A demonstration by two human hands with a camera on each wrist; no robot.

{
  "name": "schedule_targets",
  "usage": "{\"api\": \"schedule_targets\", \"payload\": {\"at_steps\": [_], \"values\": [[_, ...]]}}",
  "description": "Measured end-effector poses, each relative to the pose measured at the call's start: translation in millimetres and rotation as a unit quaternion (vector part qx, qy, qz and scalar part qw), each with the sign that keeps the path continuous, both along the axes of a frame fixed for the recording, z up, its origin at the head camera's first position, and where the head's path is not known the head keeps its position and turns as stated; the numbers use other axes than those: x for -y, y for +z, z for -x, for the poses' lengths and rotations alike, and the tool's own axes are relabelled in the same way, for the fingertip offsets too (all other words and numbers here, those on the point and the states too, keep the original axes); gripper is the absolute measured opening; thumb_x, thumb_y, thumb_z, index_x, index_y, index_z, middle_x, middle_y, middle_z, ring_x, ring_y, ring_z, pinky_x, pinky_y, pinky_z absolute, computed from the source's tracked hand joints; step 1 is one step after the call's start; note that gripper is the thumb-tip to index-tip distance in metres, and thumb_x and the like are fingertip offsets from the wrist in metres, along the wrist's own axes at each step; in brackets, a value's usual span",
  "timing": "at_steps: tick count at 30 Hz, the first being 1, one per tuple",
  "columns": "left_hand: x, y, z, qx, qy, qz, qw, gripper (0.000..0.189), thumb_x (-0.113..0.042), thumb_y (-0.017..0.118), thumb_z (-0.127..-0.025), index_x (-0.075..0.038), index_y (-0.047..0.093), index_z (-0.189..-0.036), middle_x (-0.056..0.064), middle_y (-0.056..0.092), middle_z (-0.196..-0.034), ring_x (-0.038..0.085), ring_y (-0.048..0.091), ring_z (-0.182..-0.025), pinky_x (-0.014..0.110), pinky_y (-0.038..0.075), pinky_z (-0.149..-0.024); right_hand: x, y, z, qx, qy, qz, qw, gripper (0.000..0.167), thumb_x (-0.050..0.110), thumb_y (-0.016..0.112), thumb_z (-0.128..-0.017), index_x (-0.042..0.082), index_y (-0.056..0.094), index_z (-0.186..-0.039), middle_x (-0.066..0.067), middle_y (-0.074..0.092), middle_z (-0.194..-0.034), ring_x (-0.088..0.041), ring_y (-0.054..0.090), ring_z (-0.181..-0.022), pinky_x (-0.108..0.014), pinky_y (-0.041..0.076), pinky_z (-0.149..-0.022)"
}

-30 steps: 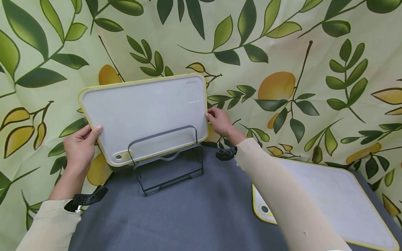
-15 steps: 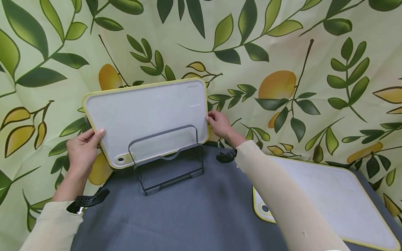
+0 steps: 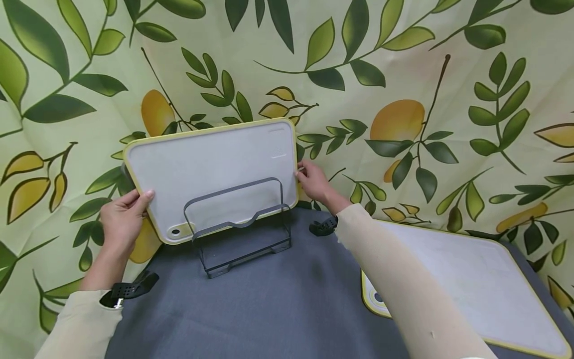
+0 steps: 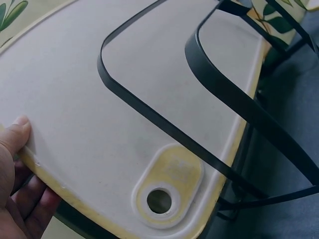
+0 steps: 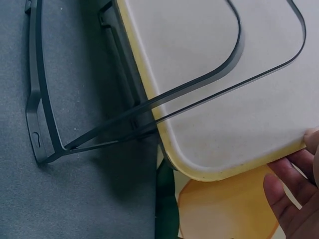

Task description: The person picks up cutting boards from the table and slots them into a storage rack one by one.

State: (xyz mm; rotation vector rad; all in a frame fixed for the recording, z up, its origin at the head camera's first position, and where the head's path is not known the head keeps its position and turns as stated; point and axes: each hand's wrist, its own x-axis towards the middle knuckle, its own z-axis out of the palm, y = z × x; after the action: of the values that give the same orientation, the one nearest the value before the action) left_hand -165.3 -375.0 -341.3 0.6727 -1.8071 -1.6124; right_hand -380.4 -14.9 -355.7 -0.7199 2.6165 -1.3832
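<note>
Left fingers (image 4: 37, 196) pinch the near short edge of the raised board (image 3: 211, 154); right fingers (image 5: 280, 194) pinch the opposite one. Its long axis runs between them, left end lower. Wire rack (image 3: 242, 225) — below and between, nearer the right fingers — has two loops before the board; seating of lower edge: cannot tell. Second board (image 3: 475, 274): flat on bench (image 3: 269, 309), right of both.

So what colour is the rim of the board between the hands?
Yellow. The rim of that board shows best in the left wrist view.
</note>
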Motion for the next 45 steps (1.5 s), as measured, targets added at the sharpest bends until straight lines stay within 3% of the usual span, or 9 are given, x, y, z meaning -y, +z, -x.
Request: {"api": "schedule_targets", "payload": {"at_steps": [6, 12, 23, 33, 41, 45], "values": [[-0.6, -4.2, 2.2, 0.012, -0.001, 0.017, 0.9998, 0.052, -0.022, 0.077, -0.09, 0.001, 0.063, -0.134, -0.028, 0.068, -0.066, -0.007, 0.062, -0.06, 0.01, 0.049, -0.055, -1.1, -4.3, -0.8, 0.008, -0.006, -0.006, 0.9999, 0.039, 0.02, 0.044, -0.109, 0.0, 0.047, -0.143, -0.022, 0.064, -0.125, -0.037, 0.064, -0.105, -0.04, 0.053, -0.086], [-1.0, -9.1, 3.0, 0.02, 0.009, 0.005, 0.9998, 0.049, -0.022, 0.077, -0.089, 0.0, 0.065, -0.132, -0.027, 0.067, -0.065, -0.007, 0.061, -0.059, 0.01, 0.048, -0.055, -2.3, -7.8, -1.2, 0.016, 0.005, -0.009, 0.9998, 0.039, 0.02, 0.043, -0.109, -0.001, 0.047, -0.142, -0.023, 0.063, -0.125, -0.038, 0.063, -0.107, -0.04, 0.053, -0.085], [-1.5, -21.3, 1.7, 0.026, 0.003, 0.02, 0.9995, 0.047, -0.023, 0.076, -0.09, -0.001, 0.067, -0.13, -0.028, 0.068, -0.067, -0.007, 0.063, -0.061, 0.011, 0.049, -0.056, -2.7, -21.3, 0.0, 0.005, 0.007, -0.006, 0.9999, 0.034, 0.017, 0.044, -0.109, -0.001, 0.05, -0.137, -0.023, 0.063, -0.122, -0.036, 0.062, -0.106, -0.036, 0.052, -0.081], [-2.8, -28.4, -2.2, 0.046, 0.0, 0.041, 0.9981, 0.052, -0.028, 0.074, -0.092, 0.0, 0.063, -0.134, -0.034, 0.064, -0.067, -0.011, 0.062, -0.064, 0.01, 0.049, -0.058, -2.7, -26.5, -3.1, 0.005, 0.004, -0.013, 0.9999, 0.034, 0.019, 0.044, -0.109, 0.0, 0.051, -0.137, -0.022, 0.063, -0.124, -0.034, 0.061, -0.111, -0.04, 0.054, -0.086], [-1.6, -36.5, -4.0, 0.035, 0.013, 0.023, 0.999, 0.053, -0.028, 0.075, -0.091, -0.001, 0.063, -0.134, -0.034, 0.065, -0.067, -0.012, 0.062, -0.065, 0.009, 0.048, -0.057, 1.2, -29.6, -3.7, -0.002, -0.002, -0.014, 0.9999, 0.032, 0.017, 0.043, -0.109, -0.001, 0.051, -0.135, -0.021, 0.062, -0.121, -0.029, 0.059, -0.099, -0.038, 0.052, -0.084], [-2.8, -38.4, -2.5, 0.034, 0.017, 0.013, 0.9992, 0.054, -0.029, 0.076, -0.09, -0.001, 0.063, -0.135, -0.033, 0.064, -0.067, -0.012, 0.061, -0.065, 0.008, 0.047, -0.058, 0.5, -29.6, -5.7, -0.007, -0.01, -0.022, 0.9997, 0.032, 0.017, 0.044, -0.109, -0.001, 0.052, -0.134, -0.022, 0.063, -0.123, -0.031, 0.06, -0.104, -0.041, 0.052, -0.088]]}}
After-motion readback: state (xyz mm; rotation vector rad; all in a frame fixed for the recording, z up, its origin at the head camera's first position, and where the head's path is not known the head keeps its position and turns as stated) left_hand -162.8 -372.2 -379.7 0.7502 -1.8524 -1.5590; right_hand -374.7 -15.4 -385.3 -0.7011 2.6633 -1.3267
